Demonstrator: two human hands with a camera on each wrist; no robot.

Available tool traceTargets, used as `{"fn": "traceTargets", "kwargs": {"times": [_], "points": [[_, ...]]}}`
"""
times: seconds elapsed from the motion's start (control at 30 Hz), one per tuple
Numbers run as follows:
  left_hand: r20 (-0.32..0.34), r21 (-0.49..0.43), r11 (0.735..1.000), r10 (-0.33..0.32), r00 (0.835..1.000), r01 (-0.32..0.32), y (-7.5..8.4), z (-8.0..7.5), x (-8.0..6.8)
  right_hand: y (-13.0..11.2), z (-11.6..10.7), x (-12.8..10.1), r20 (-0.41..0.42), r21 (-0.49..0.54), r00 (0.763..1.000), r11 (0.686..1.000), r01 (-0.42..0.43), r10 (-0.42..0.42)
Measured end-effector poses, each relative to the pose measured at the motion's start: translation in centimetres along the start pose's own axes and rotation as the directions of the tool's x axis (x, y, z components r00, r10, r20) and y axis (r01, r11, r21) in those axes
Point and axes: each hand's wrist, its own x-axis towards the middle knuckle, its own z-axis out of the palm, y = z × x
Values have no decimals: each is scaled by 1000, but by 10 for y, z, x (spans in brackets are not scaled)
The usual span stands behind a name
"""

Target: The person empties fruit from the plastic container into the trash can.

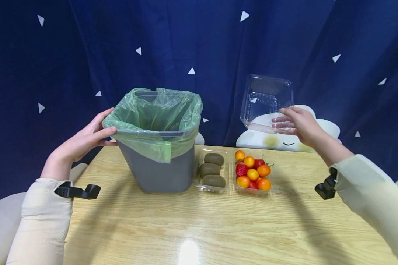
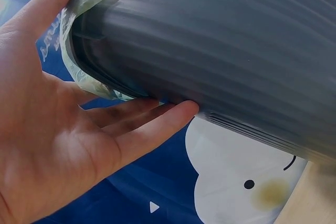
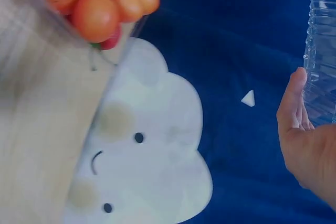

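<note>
A grey bin [image 1: 159, 169] lined with a green bag [image 1: 152, 110] stands on the wooden table [image 1: 202, 228]. My left hand [image 1: 89, 138] rests on its left rim. In the left wrist view the fingers [image 2: 152, 124] lie straight against the bin's wall [image 2: 236, 51] under the bag's edge [image 2: 73, 61]. My right hand [image 1: 296, 125] holds a clear plastic lid [image 1: 265, 97] tilted in the air, above and behind an open tray of small orange fruits and strawberries [image 1: 252, 173]. Fingers show through the plastic. The right wrist view shows the palm [image 3: 307, 150] beside the ribbed plastic [image 3: 321, 61].
A clear tray with three kiwis [image 1: 211, 170] sits between the bin and the fruit tray. A dark blue curtain with white triangles and cloud shapes [image 1: 285, 141] hangs behind the table. The orange fruits [image 3: 97, 14] appear in the right wrist view.
</note>
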Motion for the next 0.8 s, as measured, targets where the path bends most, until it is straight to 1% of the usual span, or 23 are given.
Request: {"fn": "traceTargets", "kwargs": {"times": [0.07, 0.2, 0.33, 0.4, 0.57, 0.7, 0.77, 0.8], "points": [[9, -4, 1000, 6, 1000, -6, -1, 0, 0, 10, -6, -2, 1, 3, 1000, 1000, -21, 21], [13, -9, 1000, -9, 1000, 9, -1, 0, 1, 33, -19, -9, 4, 9, 999, 999, -47, 47], [22, -8, 1000, -24, 999, 24, 1, 0, 2, 54, -35, -18, 17, 102, 999, 993, -53, 52], [26, -7, 999, -33, 999, 33, 2, 0, 3, 63, -43, -23, 21, 159, 999, 986, -53, 50], [23, 4, 999, -50, 998, 50, 2, -1, 4, 80, -57, -31, 16, 213, 999, 976, -53, 51], [22, 0, 999, -46, 999, 46, 2, -1, 3, 91, -64, -34, 7, 205, 997, 976, -74, 74], [24, -5, 999, -39, 999, 40, 2, -1, 3, 96, -67, -35, 7, 173, 996, 981, -92, 92], [25, -8, 999, -37, 999, 37, 2, 0, 3, 99, -68, -36, 7, 141, 995, 985, -103, 103]]}}
